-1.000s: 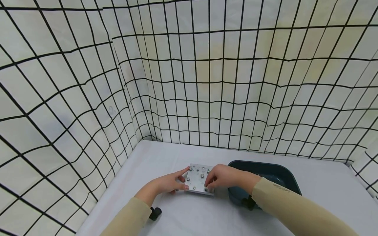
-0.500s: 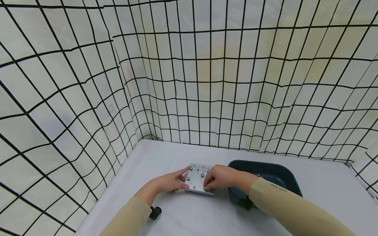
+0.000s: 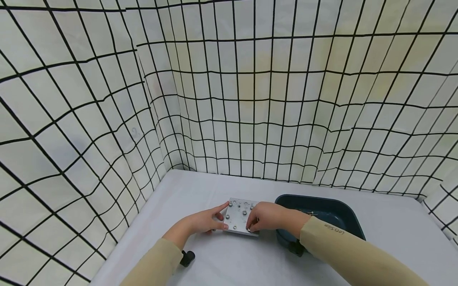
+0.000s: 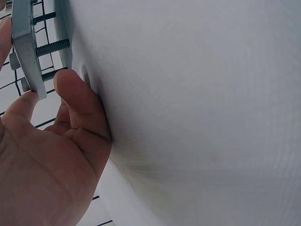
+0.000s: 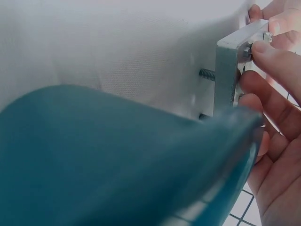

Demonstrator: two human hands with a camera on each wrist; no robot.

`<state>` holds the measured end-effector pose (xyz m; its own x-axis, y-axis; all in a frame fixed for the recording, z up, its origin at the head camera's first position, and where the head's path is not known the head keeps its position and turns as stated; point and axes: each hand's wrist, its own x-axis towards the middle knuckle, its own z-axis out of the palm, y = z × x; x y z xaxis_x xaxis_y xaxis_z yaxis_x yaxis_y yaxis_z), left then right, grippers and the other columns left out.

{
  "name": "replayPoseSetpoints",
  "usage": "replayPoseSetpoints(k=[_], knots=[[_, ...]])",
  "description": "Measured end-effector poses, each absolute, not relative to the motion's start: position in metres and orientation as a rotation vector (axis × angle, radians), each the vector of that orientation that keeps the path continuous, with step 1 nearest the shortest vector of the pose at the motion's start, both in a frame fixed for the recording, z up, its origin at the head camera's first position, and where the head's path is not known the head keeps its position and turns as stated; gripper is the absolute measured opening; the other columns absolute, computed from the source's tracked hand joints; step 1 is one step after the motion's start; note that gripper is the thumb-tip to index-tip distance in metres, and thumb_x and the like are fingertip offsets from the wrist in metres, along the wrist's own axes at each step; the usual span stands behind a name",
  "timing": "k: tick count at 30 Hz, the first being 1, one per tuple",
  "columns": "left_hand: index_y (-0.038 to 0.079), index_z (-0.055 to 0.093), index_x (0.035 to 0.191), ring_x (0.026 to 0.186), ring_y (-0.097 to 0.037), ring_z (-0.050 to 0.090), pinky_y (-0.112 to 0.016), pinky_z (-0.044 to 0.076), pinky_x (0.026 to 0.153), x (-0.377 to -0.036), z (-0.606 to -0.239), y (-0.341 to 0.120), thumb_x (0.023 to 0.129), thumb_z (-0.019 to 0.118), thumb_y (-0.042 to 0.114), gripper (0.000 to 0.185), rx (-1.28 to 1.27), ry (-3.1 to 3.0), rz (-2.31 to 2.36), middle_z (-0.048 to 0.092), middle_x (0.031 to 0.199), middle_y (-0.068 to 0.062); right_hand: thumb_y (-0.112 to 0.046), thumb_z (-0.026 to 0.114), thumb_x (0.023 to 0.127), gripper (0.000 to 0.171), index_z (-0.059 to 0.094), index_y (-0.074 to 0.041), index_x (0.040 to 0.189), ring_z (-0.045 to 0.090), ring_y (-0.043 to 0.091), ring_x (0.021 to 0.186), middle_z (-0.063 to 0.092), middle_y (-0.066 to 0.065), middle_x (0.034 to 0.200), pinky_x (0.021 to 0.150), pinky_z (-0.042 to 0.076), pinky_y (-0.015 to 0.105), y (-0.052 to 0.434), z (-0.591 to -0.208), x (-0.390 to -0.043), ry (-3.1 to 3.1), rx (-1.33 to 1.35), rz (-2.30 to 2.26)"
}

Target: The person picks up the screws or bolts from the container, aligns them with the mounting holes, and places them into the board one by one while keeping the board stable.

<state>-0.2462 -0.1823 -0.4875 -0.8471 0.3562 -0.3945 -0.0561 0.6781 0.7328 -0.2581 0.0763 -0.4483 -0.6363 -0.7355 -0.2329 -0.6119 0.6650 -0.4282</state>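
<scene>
The metal plate (image 3: 240, 217) stands on its bolts on the white table (image 3: 222, 262), between both hands. The left hand (image 3: 205, 221) steadies the plate's left edge, forefinger and thumb pinching it. The right hand (image 3: 264, 215) pinches a bolt head (image 3: 247, 229) at the plate's near right corner. A dark teal bin (image 3: 332, 214) sits just right. The writing on the right sleeve (image 3: 336, 229) is too small to read.

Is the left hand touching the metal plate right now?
Touching. In the head view, the left hand holds the metal plate by its left edge, finger at the top corner and thumb on the near edge.
</scene>
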Motion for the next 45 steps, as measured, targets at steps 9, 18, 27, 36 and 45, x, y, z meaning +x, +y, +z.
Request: replayPoseSetpoints(k=[9, 18, 27, 36, 45], knots=[[0.035, 0.026, 0.157, 0.064, -0.018, 0.046, -0.030, 0.042, 0.064, -0.246, -0.486, -0.181, 0.084, 0.079, 0.039, 0.090, 0.233, 2.375, 1.062, 0.053, 0.119, -0.002, -0.026, 0.076, 0.089, 0.006, 0.080, -0.027, 0.094, 0.052, 0.002, 0.073, 0.061, -0.019, 0.077, 0.067, 0.045, 0.022, 0.077, -0.450, -0.258, 2.515, -1.036, -0.410], [0.033, 0.025, 0.158, 0.065, -0.018, 0.047, -0.030, 0.042, 0.064, -0.246, -0.485, -0.181, 0.085, 0.078, 0.038, 0.091, 0.234, 2.370, 1.059, 0.052, 0.120, -0.003, -0.026, 0.075, 0.089, 0.008, 0.080, -0.027, 0.095, 0.053, 0.004, 0.075, 0.062, -0.018, 0.078, 0.067, 0.047, 0.023, 0.082, -0.437, -0.260, 2.501, -1.019, -0.491], [0.033, 0.025, 0.158, 0.067, -0.018, 0.048, -0.031, 0.043, 0.065, -0.248, -0.486, -0.180, 0.084, 0.079, 0.040, 0.091, 0.214, 2.383, 1.031, 0.053, 0.121, -0.002, -0.024, 0.075, 0.090, 0.015, 0.079, -0.021, 0.104, 0.059, 0.008, 0.078, 0.066, -0.017, 0.087, 0.068, 0.051, 0.026, 0.101, -0.421, -0.270, 2.471, -1.010, -0.721], [0.034, 0.025, 0.158, 0.066, -0.017, 0.047, -0.030, 0.042, 0.064, -0.248, -0.485, -0.179, 0.084, 0.079, 0.039, 0.091, 0.218, 2.380, 1.046, 0.053, 0.120, -0.002, -0.024, 0.074, 0.091, 0.018, 0.079, -0.018, 0.107, 0.059, 0.010, 0.076, 0.067, -0.013, 0.087, 0.068, 0.051, 0.028, 0.130, -0.418, -0.280, 2.499, -0.964, -0.776], [0.033, 0.026, 0.158, 0.066, -0.018, 0.047, -0.030, 0.043, 0.064, -0.247, -0.486, -0.179, 0.083, 0.079, 0.039, 0.092, 0.222, 2.384, 1.053, 0.053, 0.121, -0.003, -0.025, 0.073, 0.091, 0.016, 0.078, -0.017, 0.104, 0.063, 0.003, 0.084, 0.070, -0.013, 0.096, 0.074, 0.053, 0.026, 0.180, -0.433, -0.286, 2.520, -0.975, -0.771]])
